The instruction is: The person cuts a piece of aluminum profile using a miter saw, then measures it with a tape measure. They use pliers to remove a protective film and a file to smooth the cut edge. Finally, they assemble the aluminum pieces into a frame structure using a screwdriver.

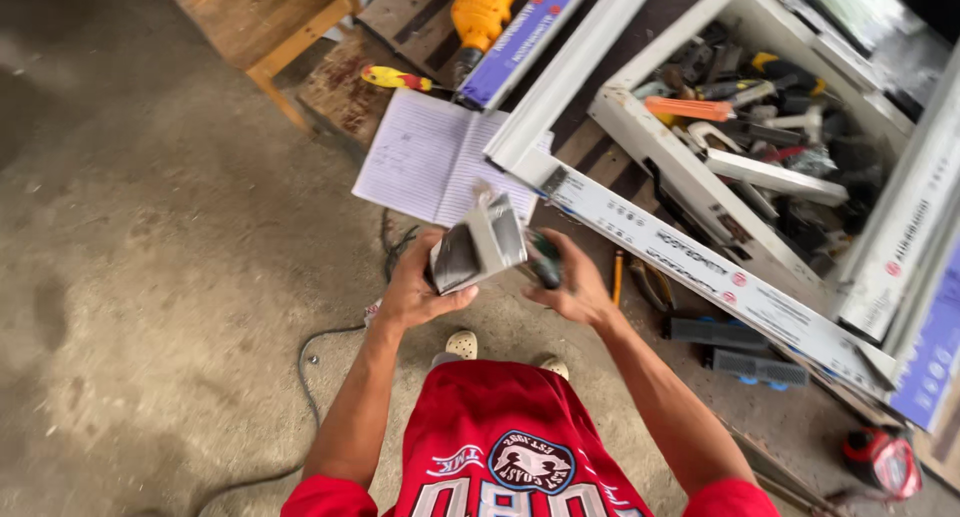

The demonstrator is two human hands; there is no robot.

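Note:
My left hand [415, 292] grips a short cut piece of white hollow window profile [480, 245], held end-on in front of me so its dark inner chambers show. My right hand [570, 287] is closed around a dark green tool handle [545, 259] pressed against the right side of that piece. Both hands are held over the concrete floor, just in front of a low work surface.
An open lined notebook [430, 157], a yellow screwdriver [395, 78] and a yellow drill [483, 10] lie ahead. Long white profile bars [700, 262] and a white frame [655, 147] filled with tools sit to the right. Pliers [655, 287], a black cable [305, 377] and a red object [885, 460] rest on the floor.

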